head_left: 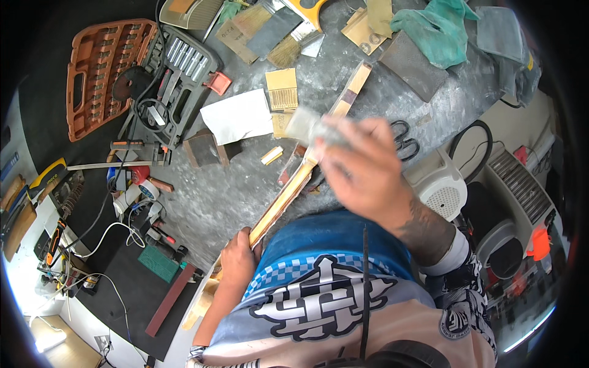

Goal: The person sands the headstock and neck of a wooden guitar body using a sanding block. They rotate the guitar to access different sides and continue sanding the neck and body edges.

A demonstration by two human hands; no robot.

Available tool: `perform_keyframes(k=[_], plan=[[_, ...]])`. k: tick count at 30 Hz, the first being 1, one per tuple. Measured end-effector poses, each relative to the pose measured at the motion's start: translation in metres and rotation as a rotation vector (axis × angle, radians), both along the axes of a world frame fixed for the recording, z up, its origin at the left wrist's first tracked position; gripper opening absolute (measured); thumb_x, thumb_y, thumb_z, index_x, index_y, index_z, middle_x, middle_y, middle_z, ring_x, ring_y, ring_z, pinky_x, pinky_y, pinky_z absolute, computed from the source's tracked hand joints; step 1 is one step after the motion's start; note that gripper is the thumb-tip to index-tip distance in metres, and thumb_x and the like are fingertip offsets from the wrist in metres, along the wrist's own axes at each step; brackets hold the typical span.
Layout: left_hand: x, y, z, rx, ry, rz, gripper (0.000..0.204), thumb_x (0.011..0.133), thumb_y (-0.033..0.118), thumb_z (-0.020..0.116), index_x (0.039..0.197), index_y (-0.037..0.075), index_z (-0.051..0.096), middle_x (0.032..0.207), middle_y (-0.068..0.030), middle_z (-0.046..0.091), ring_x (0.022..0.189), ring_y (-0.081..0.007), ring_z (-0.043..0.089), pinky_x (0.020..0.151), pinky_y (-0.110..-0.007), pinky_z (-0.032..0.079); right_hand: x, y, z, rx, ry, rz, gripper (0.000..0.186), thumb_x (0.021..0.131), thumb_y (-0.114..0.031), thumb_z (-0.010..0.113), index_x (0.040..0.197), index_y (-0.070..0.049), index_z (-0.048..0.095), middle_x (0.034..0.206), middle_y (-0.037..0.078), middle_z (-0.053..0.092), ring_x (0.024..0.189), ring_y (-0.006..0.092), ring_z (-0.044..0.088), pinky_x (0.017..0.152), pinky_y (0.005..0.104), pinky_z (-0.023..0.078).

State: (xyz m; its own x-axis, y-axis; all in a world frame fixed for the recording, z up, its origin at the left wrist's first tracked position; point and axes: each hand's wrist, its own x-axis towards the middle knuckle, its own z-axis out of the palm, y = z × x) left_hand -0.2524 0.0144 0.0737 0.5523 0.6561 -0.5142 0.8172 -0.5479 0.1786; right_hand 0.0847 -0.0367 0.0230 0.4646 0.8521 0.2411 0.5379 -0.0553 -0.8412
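A long, narrow wooden strip (291, 187) slants from my lap up over the grey worktop, with a dark band near its far end. My left hand (238, 262) wraps around its near end. Above its middle, my right hand (362, 162) is closed on a pale grey, blocky piece (304, 126), smeared by motion; its exact kind I cannot make out. Whether that piece touches the wood is unclear. Just left of the strip lie a short wood offcut (272, 155), a white paper sheet (236, 116) and a tan sandpaper piece (281, 88).
An opened orange-and-grey socket case (110, 73) lies at the far left. Black-handled scissors (405, 141) rest right of my right hand. A green cloth (435, 30) sits at the back right, beside a dark flat sheet (414, 65). Cables and tools crowd the left side.
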Motion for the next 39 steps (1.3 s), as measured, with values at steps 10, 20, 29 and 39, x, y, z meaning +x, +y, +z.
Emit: perform_keyframes(k=[10,20,29,39], plan=[[-0.002,0.0,0.001,-0.039,0.056,-0.004,0.041,0.084,0.016,0.078,0.117,0.003,0.057,0.087,-0.0197,0.069,0.073,-0.0399,0.07,0.064,-0.049,0.056,0.001,0.0,0.002,-0.017,-0.009,-0.005,0.025,0.079,-0.001,0.077,0.103,-0.006,0.078,0.12,0.011,0.073,0.086,0.025,0.055,0.082,0.0337,0.047],[-0.003,-0.001,0.002,-0.019,0.067,-0.016,0.043,0.085,0.017,0.078,0.119,0.003,0.055,0.087,-0.0194,0.069,0.072,-0.0408,0.069,0.063,-0.05,0.056,0.014,0.005,-0.013,-0.02,-0.024,-0.084,0.022,0.078,-0.002,0.079,0.101,-0.003,0.078,0.12,0.011,0.074,0.084,0.0225,0.054,0.079,0.0313,0.046],[0.0,0.001,0.0,0.001,0.025,-0.032,0.04,0.087,0.017,0.077,0.117,0.003,0.055,0.084,-0.0203,0.068,0.07,-0.0418,0.069,0.06,-0.05,0.055,-0.001,-0.002,-0.003,0.07,0.078,-0.01,0.02,0.079,-0.004,0.078,0.099,-0.005,0.076,0.113,0.008,0.072,0.084,0.025,0.055,0.075,0.0343,0.049],[-0.005,-0.002,0.003,-0.033,0.042,0.003,0.044,0.085,0.016,0.078,0.12,0.003,0.055,0.084,-0.0208,0.067,0.071,-0.043,0.068,0.062,-0.051,0.054,-0.001,0.001,-0.008,0.056,0.087,-0.073,0.016,0.079,-0.007,0.08,0.094,-0.006,0.075,0.11,0.007,0.073,0.086,0.0255,0.056,0.078,0.0359,0.05]])
